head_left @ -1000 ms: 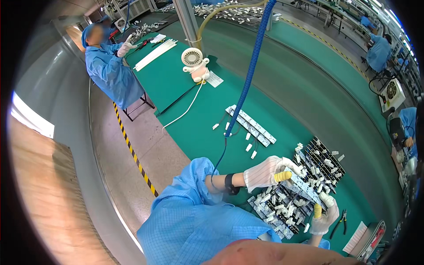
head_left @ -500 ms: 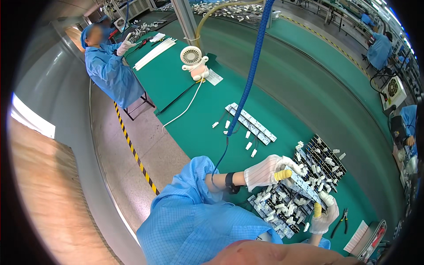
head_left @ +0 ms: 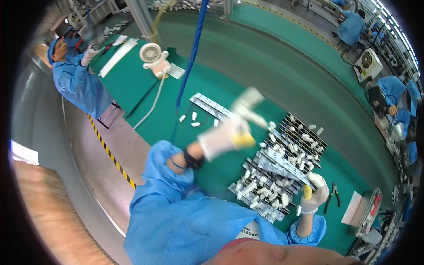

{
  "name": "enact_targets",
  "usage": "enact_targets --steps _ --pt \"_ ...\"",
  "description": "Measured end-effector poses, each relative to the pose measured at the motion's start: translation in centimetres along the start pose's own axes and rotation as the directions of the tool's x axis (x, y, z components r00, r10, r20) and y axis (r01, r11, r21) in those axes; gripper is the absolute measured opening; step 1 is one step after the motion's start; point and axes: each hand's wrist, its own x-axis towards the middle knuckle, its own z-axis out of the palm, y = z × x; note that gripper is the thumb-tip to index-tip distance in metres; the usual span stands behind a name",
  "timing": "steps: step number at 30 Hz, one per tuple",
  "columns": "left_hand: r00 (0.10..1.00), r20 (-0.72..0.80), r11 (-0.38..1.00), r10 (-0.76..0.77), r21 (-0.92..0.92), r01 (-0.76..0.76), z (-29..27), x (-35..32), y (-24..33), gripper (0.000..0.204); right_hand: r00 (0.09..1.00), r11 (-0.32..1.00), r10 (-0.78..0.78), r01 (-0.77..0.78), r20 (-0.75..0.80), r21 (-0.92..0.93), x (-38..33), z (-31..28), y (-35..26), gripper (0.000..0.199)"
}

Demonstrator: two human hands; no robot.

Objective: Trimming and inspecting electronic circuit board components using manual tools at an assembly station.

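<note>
A long, pale circuit strip (head_left: 289, 168) lay slantwise over a heap of similar strips (head_left: 265, 194) with white connectors (head_left: 249, 187), on a green worktop (head_left: 212, 174). The strip looked thin and light, probably stiff along its length, and its face parts and wires seemed easy to damage; the long edges or bare ends appeared the best places to hold, clear of the connectors. Its near-right end sat between the thumb and forefinger of the person's gloved right hand (head_left: 317, 198), which were clamped on it, the thumb wearing a yellow finger cover (head_left: 308, 192). The other end pointed up and left, free of any fingers. The gloved left hand (head_left: 221, 138), blurred, was up and left of the heap, well apart from that strip; its fingers looked spread, the thumb away from them, and nothing could be made out in its grasp. Just behind it, partly hidden, lay another pale strip (head_left: 211, 105). Dark-handled pliers (head_left: 333, 197) rested to the right of the right hand.
</note>
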Motion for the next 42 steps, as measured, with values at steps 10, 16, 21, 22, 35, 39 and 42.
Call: enact_targets --steps 10,16,21,22,35,39,42 --pt "0.996 0.006 0.948 0.088 -0.306 -0.082 6.7 1.7 3.8 0.072 0.988 0.999 -0.01 0.001 -0.152 -0.053 -2.1 0.5 3.2 0.029" --pt "0.999 0.042 0.812 0.035 -0.584 -0.004 5.9 1.8 4.0 0.077 0.991 0.998 0.059 -0.061 -0.121 -0.02 -3.0 0.9 3.6 0.029" --pt "0.873 -0.446 0.674 -0.197 -0.708 -0.209 0.8 4.5 1.4 0.085 0.991 0.995 -0.066 0.057 -0.113 -0.077 -1.7 0.6 2.3 0.021" --pt "0.846 -0.487 0.637 -0.218 -0.728 -0.255 -1.1 5.0 0.6 0.088 0.993 0.995 -0.087 0.082 -0.081 -0.056 -1.2 0.6 2.1 0.023" --pt "0.966 -0.132 0.838 0.223 -0.48 -0.26 7.8 2.5 3.7 0.043 0.999 0.972 -0.04 0.047 0.034 -0.23 0.4 -1.8 0.1 0.022" --pt "0.956 -0.187 0.912 0.226 -0.306 -0.275 8.6 1.9 1.8 0.032 0.997 0.965 -0.06 0.07 0.046 -0.253 0.3 -0.9 -0.3 0.018" --pt "0.951 -0.218 0.929 0.217 -0.253 -0.27 8.9 1.5 1.5 0.024 0.998 0.981 -0.043 0.05 0.043 -0.189 0.4 -0.5 0.3 0.017"
